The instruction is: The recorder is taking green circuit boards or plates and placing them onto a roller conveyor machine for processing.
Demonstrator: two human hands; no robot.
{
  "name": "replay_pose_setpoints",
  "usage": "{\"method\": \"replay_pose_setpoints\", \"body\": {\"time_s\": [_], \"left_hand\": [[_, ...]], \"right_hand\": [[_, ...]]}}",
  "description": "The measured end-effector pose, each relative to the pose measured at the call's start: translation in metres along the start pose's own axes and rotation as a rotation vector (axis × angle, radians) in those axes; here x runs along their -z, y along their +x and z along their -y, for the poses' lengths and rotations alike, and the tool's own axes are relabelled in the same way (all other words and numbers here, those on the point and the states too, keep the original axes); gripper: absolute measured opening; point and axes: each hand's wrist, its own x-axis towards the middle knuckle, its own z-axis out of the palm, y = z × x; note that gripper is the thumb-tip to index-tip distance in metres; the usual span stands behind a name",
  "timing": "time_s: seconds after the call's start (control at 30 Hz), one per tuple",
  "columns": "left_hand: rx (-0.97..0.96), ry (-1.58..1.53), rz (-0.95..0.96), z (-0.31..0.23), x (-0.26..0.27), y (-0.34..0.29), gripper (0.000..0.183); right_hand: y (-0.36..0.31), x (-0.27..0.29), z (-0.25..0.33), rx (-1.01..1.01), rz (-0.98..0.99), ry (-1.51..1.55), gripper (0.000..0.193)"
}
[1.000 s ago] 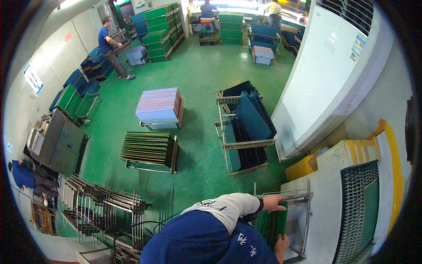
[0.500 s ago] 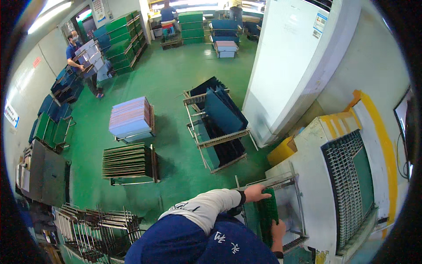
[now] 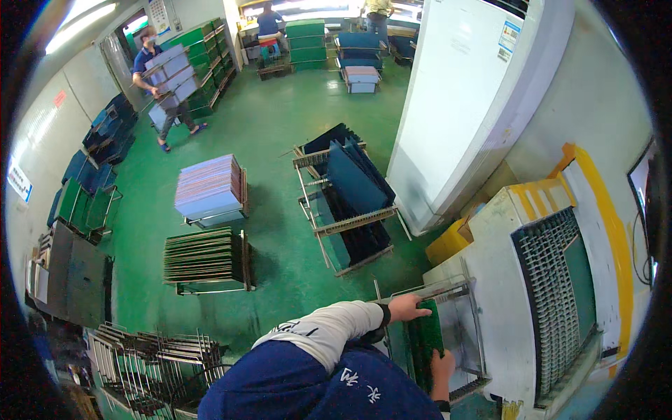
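A stack of green panels [image 3: 422, 350] stands on edge in a metal rack [image 3: 478, 329] at the lower right, close against my body. My left hand [image 3: 408, 308] grips the far end of the stack, its fingers curled over the top edge. Nearer to me, my right hand [image 3: 442, 367] is closed on the right side of the same stack. How many panels lie within my fingers I cannot make out. Right of the rack, a machine's roller bed [image 3: 546, 294] carries another green panel [image 3: 579, 273].
Racks of dark panels [image 3: 203, 259], lilac panels [image 3: 206, 189] and blue-green panels [image 3: 357, 175] stand on the green floor. A tall white cabinet [image 3: 448, 105] rises ahead right, beside a yellow box [image 3: 448, 240]. Empty metal racks [image 3: 157, 364] crowd the lower left. A person [image 3: 164, 91] carries grey-lilac loads.
The person at the far left has walked to the right with the load. My hands and the green panels stay almost where they were.
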Motion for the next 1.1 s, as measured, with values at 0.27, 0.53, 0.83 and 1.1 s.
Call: {"method": "replay_pose_setpoints", "body": {"time_s": [0.27, 0.53, 0.83, 1.1], "left_hand": [[0.017, 0.022, -0.01, -0.008, 0.006, -0.003, 0.062], [0.032, 0.005, 0.028, -0.005, 0.005, 0.002, 0.067], [0.031, -0.03, 0.061, -0.015, 0.012, 0.0, 0.064], [0.059, -0.076, 0.118, -0.034, 0.027, -0.008, 0.064]], "right_hand": [[0.005, -0.014, -0.018, 0.037, -0.074, -0.071, 0.033], [-0.004, 0.008, 0.009, -0.003, -0.056, -0.056, 0.033], [0.005, -0.009, -0.019, 0.086, -0.113, -0.088, 0.034], [-0.003, 0.006, 0.002, 0.008, -0.086, -0.079, 0.031]]}}
